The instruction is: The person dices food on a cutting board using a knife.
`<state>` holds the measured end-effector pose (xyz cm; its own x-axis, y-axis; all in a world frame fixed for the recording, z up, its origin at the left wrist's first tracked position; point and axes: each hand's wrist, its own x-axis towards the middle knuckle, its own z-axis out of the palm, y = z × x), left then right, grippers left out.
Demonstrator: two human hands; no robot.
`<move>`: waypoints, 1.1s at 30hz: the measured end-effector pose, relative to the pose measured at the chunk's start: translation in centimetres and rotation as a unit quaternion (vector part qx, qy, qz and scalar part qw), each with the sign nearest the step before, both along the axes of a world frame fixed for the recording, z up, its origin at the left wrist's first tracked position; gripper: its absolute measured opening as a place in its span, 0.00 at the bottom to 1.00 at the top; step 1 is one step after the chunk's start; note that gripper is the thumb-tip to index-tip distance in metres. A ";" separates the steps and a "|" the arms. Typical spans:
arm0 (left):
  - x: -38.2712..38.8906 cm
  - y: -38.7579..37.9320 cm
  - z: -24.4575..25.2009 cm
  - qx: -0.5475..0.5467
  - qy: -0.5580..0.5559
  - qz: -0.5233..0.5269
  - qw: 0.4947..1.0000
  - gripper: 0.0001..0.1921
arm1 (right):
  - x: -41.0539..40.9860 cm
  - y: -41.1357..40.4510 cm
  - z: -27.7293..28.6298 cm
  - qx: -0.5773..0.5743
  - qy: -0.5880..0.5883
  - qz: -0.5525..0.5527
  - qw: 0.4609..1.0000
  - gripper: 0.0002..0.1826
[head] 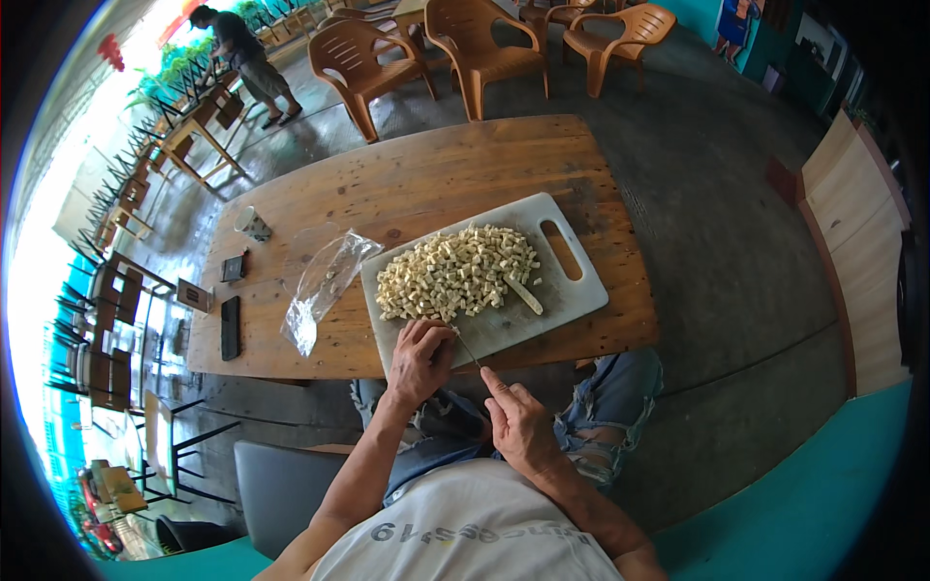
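A white plastic cutting board lies at a slant on the wooden table, its handle slot at the upper right. A heap of small pale cubes, a food I cannot name for sure, covers much of it. One uncut pale strip rests at the heap's right edge. My right hand grips a knife, forefinger along its back; the thin blade points up and left over the board's near edge. Beside the blade tip, my left hand is on the board with bent fingers; whatever lies under them is mostly hidden.
Left of the board are a crumpled clear plastic bag, a paper cup, a small black box and a black phone on the wooden table. Brown plastic chairs stand beyond; a person bends over furniture far left.
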<state>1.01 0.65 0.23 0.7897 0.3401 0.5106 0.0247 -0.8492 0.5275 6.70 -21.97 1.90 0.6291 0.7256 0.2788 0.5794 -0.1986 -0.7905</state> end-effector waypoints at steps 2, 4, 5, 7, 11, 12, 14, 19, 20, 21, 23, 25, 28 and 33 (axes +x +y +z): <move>0.0 0.0 -0.1 -0.006 0.003 -0.001 1.000 0.11 | -0.1 0.0 0.0 -0.006 0.002 0.001 1.000 0.30; 0.0 0.1 -0.2 -0.003 0.004 0.001 1.000 0.11 | -0.1 0.0 0.2 -0.013 0.001 0.002 1.000 0.29; 0.0 0.1 -0.1 -0.004 0.005 0.001 1.000 0.11 | -0.2 0.0 0.3 -0.014 0.001 0.001 1.000 0.29; 0.0 0.0 0.1 -0.007 0.006 0.006 1.000 0.11 | -0.4 -0.1 0.4 -0.022 0.008 0.003 1.000 0.29; 0.1 0.0 0.1 -0.014 0.006 -0.005 1.000 0.11 | -0.3 0.3 0.3 -0.028 -0.008 -0.003 1.000 0.29; 0.1 0.0 0.1 -0.014 0.006 -0.005 1.000 0.11 | -0.3 0.6 0.3 -0.037 -0.011 -0.005 0.999 0.29; 0.1 0.0 0.1 -0.015 0.006 -0.005 1.000 0.11 | -0.4 0.9 0.3 -0.047 -0.013 -0.007 0.999 0.29; 0.2 -0.1 0.2 -0.016 0.005 -0.004 1.000 0.12 | -0.7 0.3 0.9 -0.054 -0.009 -0.001 0.999 0.32; 0.2 -0.1 0.2 -0.016 0.005 -0.005 1.000 0.12 | -0.7 0.3 0.9 -0.054 -0.009 -0.002 0.999 0.32; 0.2 -0.1 0.3 -0.017 0.005 -0.005 1.000 0.12 | -0.6 0.4 0.8 -0.059 -0.012 -0.004 0.998 0.32; 0.1 -0.1 0.2 -0.019 0.006 -0.006 1.000 0.12 | -0.5 0.5 0.6 -0.066 -0.015 -0.007 0.998 0.32; 0.1 -0.1 0.0 -0.020 0.007 0.003 1.000 0.12 | -0.3 0.7 0.5 -0.085 -0.029 -0.008 0.996 0.31; 0.1 0.0 0.0 -0.021 0.007 0.002 1.000 0.12 | 0.0 0.3 1.3 -0.123 -0.034 -0.001 0.992 0.32; 0.2 0.1 -0.1 -0.012 0.003 0.003 1.000 0.12 | 0.8 -0.9 1.4 -0.123 -0.080 -0.009 0.989 0.32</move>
<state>1.16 0.74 0.17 0.7903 0.3574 0.4977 0.0332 -0.8361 0.5476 7.47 -22.84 3.30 0.6047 0.7730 0.1919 0.6878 -0.3852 -0.6153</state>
